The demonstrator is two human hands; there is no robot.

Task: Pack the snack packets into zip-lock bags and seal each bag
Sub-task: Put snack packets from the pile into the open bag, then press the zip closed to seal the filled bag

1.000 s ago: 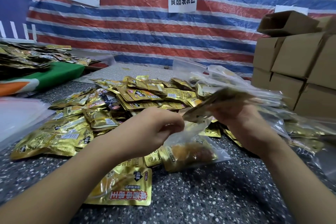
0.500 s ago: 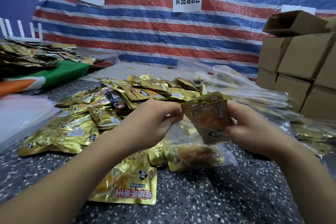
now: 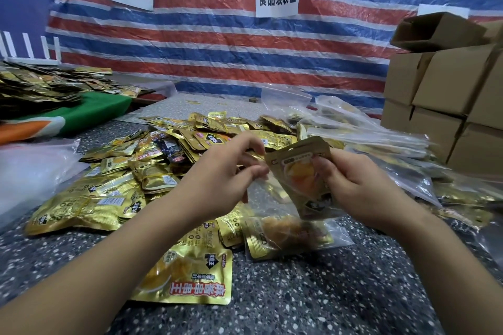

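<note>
My right hand [image 3: 351, 187] grips a gold snack packet [image 3: 299, 174] upright, with its lower end inside the mouth of a clear zip-lock bag [image 3: 272, 215]. My left hand [image 3: 226, 171] pinches the left edge of that bag's opening. The bag lies on the speckled table [image 3: 299, 294] and holds another gold packet [image 3: 283, 234] inside. A heap of loose gold snack packets [image 3: 130, 179] spreads to the left and behind my hands. One large gold packet [image 3: 190, 275] lies near my left forearm.
Filled zip-lock bags [image 3: 381, 144] pile up at the right. Stacked cardboard boxes [image 3: 449, 95] stand at the far right. A second heap of packets [image 3: 35, 87] rests on green cloth at the far left. White plastic [image 3: 30, 168] lies left. A striped tarp [image 3: 245, 43] hangs behind.
My right hand brought a packet from the right pile, turned it upright and lowered it into the bag's mouth. My left hand kept holding the bag's opening.
</note>
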